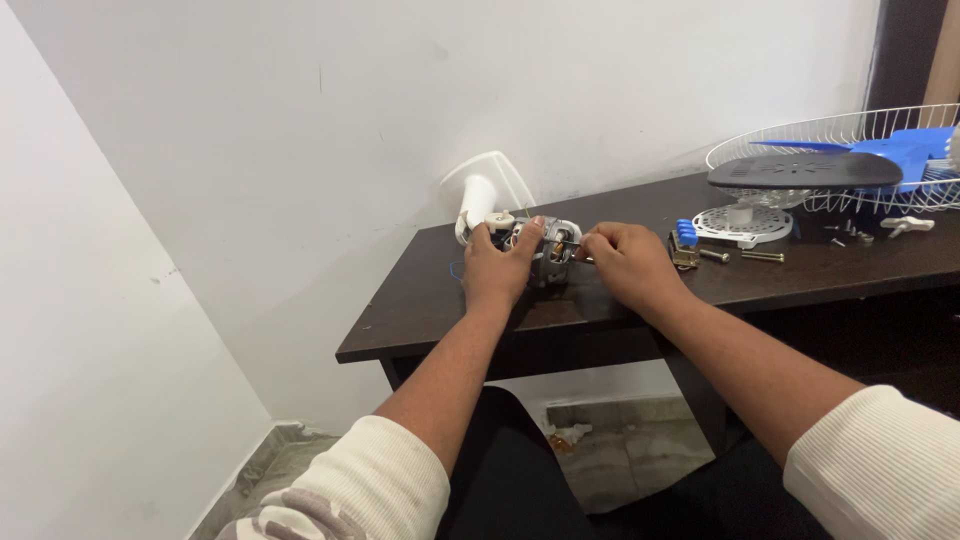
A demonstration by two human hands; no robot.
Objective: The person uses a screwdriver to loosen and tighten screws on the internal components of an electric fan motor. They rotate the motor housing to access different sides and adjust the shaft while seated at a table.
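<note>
From the head view, your left hand [497,262] is wrapped over the near side of the small fan motor [548,250], fingers curled onto its metal body and holding it down on the dark table [420,300] near the back edge, just in front of the white plastic housing [482,192] that leans toward the wall. Your right hand [622,262] sits just beside the motor on its right, fingertips pressed together in a pinch on a thin metal shaft or tool [572,243] that sticks out of the motor; which of the two it is cannot be told. The motor looks dense and stiff for its size, so it should sit firm if you grip the metal frame rather than any wires or windings, which are likely the fragile part. Both forearms reach forward nearly parallel, wrists low to the table, cream sleeves pushed back to the elbows. Off to your right lie a blue connector piece [686,232], loose screws [762,256], a white round plastic disc [745,224], a dark oval cover [805,171] and a white wire fan guard [850,135] with a blue blade [915,148] in it, well apart from your hands.
</note>
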